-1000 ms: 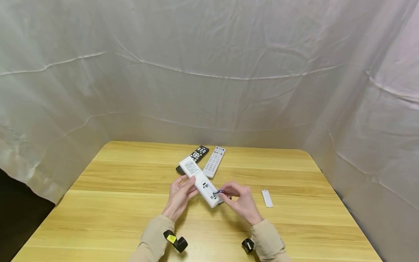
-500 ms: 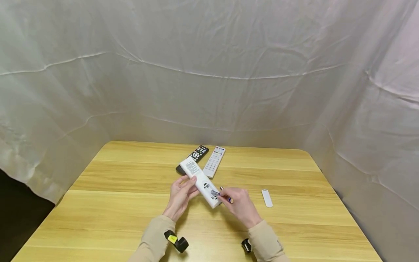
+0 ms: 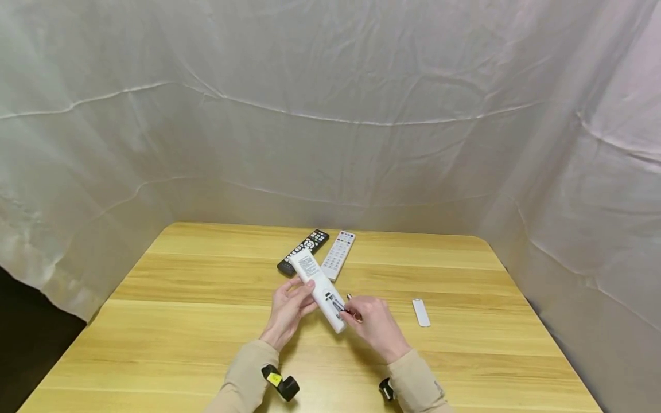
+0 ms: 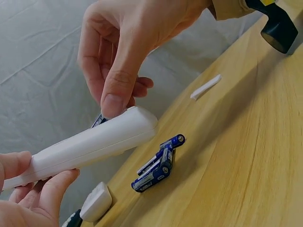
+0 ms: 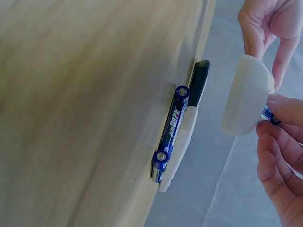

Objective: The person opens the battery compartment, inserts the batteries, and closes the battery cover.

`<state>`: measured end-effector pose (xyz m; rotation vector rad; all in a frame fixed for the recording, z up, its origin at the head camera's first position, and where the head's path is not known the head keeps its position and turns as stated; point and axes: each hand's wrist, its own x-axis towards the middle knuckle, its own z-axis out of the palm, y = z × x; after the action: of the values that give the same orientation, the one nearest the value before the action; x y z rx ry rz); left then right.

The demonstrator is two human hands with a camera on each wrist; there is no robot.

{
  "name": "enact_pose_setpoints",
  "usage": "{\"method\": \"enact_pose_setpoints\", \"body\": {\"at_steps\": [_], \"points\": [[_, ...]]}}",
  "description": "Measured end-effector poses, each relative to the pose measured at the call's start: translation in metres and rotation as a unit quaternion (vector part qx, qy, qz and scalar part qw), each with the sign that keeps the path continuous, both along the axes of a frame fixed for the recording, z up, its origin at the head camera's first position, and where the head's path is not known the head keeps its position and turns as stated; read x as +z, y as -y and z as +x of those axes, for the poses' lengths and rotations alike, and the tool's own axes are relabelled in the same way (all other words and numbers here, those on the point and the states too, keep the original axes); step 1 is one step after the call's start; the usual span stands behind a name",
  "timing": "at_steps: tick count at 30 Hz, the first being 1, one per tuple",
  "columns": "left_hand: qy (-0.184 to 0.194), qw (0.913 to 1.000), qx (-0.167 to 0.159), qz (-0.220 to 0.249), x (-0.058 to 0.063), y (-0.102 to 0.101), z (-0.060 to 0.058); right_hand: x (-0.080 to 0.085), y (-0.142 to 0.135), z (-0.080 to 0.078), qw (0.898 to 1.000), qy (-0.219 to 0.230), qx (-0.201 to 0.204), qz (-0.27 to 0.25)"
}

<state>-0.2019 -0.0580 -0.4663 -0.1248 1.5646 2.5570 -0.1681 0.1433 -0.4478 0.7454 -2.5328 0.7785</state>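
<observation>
My left hand (image 3: 286, 310) grips a white remote control (image 3: 313, 274), tilted with its back upward, above the table. Its battery compartment (image 3: 334, 304) lies uncovered near the lower end. My right hand (image 3: 377, 326) pinches a blue battery (image 5: 270, 115) between thumb and fingers, right at that compartment. In the left wrist view the right thumb (image 4: 113, 101) presses close over the remote's back edge, and the remote's side hides the compartment. Below the remote, several blue batteries (image 4: 154, 168) lie together on the table.
Behind the held remote, a black remote (image 3: 304, 250) and another white remote (image 3: 338, 255) lie on the wooden table (image 3: 181, 321). A small white battery cover (image 3: 421, 312) rests to the right of my right hand. Grey curtains (image 3: 330, 115) surround the table.
The remote has shifted slightly right and turned a little steeper in my left hand. My right hand has brought the battery down against the compartment, its fingers moving slightly left.
</observation>
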Motion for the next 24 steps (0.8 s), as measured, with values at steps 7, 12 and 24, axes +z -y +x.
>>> {"method": "enact_pose_setpoints", "body": {"at_steps": [7,12,24], "points": [[0.006,0.9999,-0.008,0.0,0.0002,-0.0023,0.0005,-0.0009,0.0014,0.0004,1.0,-0.013,0.001,0.001],[0.005,0.9999,-0.012,0.001,-0.0001,-0.0022,0.0005,-0.0021,0.0011,-0.001,1.0,0.001,0.001,-0.017],[0.009,0.9997,-0.021,0.012,0.0023,0.0003,0.0008,-0.0023,-0.0013,-0.0044,0.992,0.08,0.006,-0.093]]}}
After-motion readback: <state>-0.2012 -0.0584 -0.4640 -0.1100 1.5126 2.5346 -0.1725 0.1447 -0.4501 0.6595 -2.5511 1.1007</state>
